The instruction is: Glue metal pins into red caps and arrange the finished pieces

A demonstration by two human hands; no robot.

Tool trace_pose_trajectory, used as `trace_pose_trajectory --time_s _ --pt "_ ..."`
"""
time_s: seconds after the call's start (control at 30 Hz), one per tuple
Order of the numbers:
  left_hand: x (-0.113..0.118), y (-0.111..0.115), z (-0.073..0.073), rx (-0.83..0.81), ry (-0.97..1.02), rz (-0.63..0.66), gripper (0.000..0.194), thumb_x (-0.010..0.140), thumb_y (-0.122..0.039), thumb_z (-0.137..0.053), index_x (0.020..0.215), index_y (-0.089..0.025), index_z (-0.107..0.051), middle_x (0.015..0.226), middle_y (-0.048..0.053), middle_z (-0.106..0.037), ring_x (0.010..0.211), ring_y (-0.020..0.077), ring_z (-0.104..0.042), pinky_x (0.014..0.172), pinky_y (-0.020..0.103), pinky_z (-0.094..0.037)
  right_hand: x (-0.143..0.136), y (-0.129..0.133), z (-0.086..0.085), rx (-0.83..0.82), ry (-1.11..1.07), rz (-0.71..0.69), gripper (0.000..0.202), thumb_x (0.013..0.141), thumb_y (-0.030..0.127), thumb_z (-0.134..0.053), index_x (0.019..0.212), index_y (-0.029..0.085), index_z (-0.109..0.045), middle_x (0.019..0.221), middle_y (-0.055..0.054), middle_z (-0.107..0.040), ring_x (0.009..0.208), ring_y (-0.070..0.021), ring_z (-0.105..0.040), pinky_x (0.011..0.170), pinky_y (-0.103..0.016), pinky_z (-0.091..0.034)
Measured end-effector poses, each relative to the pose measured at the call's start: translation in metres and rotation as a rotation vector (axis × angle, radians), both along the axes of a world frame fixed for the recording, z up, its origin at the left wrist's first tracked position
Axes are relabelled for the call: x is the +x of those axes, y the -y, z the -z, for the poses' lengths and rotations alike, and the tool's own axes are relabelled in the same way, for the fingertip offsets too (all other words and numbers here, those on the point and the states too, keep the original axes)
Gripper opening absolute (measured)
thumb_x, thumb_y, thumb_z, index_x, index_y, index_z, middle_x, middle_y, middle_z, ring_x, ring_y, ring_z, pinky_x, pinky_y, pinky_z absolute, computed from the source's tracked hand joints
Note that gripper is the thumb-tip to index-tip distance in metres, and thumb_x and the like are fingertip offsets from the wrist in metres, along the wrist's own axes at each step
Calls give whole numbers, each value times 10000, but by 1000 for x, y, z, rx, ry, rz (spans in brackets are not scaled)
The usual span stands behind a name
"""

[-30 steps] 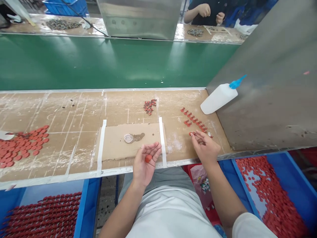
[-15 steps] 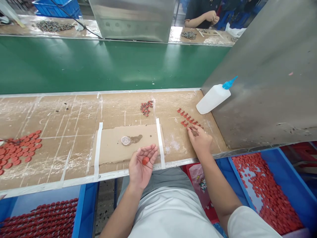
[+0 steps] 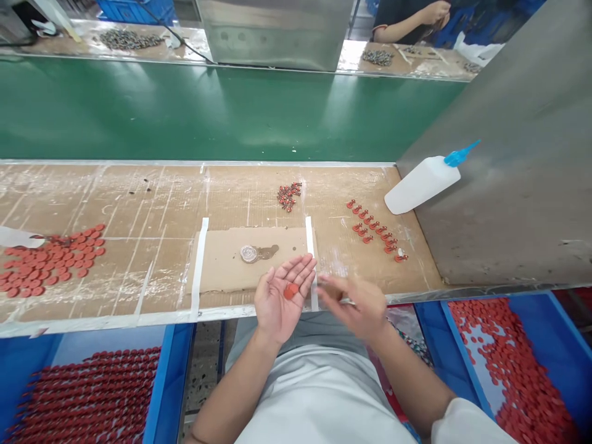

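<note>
My left hand (image 3: pixel 283 302) is palm up with its fingers stretched out. A small red disc (image 3: pixel 291 291) lies in that palm; whether another is under it I cannot tell. Just to the right, my right hand (image 3: pixel 354 303) is smeared by motion, and anything in its fingers cannot be made out. Beyond it stand two slanting rows of red discs with small dark-and-red pieces upright on them (image 3: pixel 367 220). A cardboard sheet (image 3: pixel 222 274) held by white tape bears a round, clear, wet-looking blob (image 3: pixel 248 253) with a brown stain beside it.
A white bottle with a blue nozzle (image 3: pixel 422 185) leans against the metal panel (image 3: pixel 518 160). Small red-tipped pieces (image 3: pixel 289 197) lie piled behind the cardboard. Loose red discs (image 3: pixel 50 262) cover the left. Blue bins (image 3: pixel 155 394) flank me below the table. Across, a person works.
My right hand has drawn back from the rows of discs, moving left toward my left hand. My left hand stays palm up with the red disc. The whole view has shifted slightly.
</note>
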State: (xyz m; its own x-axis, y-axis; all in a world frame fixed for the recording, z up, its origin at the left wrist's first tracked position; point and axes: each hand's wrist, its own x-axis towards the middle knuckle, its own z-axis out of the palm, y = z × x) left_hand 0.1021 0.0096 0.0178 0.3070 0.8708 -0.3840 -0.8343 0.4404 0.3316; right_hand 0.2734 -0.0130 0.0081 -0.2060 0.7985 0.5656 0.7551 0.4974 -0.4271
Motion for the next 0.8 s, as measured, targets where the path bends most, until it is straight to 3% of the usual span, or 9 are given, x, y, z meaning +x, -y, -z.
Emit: trace_pose_trajectory --time_s 0.07,0.13,0.47,0.57,0.7,0.8 --pt "1 0 -2 13 0 14 457 868 -436 -440 1108 -103 -641 1315 184 -567 1282 289 -475 1096 430 -345 -16 -1 -1 -72 -34 -172 379 803 237 -682 1173 236 -601 813 -6 -728 602 -103 -622 631 -231 -496" --pt "0 1 -2 22 8 18 470 875 -436 -423 1131 -99 -628 1337 183 -549 1295 282 -460 1109 416 -323 -25 -5 0 -131 -56 -244 342 817 236 -667 1153 222 -602 815 -13 -725 652 -119 -638 650 -247 -503" --pt "-6 3 0 31 43 -20 398 889 -327 -405 1073 -79 -655 1241 158 -626 1256 284 -502 1114 415 -310 -35 -13 3 -267 -366 -258 241 760 209 -734 993 235 -676 844 -10 -749 624 -109 -660 602 -228 -545" --pt "-6 5 -2 4 79 -17 377 887 -296 -415 1043 -70 -673 1185 160 -657 1217 286 -537 1094 415 -344 -33 -15 -2 -115 -354 -260 280 746 158 -738 1001 249 -668 812 -3 -752 615 -116 -667 586 -234 -551" --pt "-5 10 -1 -61 117 36 337 886 -277 -450 1022 -80 -687 1149 141 -676 1182 263 -563 1062 381 -387 -22 -17 -9 193 -138 -335 425 780 88 -686 1174 229 -607 860 -13 -758 712 -117 -690 614 -232 -546" --pt "-6 15 3 -67 95 82 295 882 -246 -487 1025 -89 -692 1153 126 -675 1152 232 -583 996 313 -441 -14 -18 -11 256 -30 -376 427 846 94 -602 1261 178 -553 972 -53 -745 857 -132 -696 620 -240 -542"
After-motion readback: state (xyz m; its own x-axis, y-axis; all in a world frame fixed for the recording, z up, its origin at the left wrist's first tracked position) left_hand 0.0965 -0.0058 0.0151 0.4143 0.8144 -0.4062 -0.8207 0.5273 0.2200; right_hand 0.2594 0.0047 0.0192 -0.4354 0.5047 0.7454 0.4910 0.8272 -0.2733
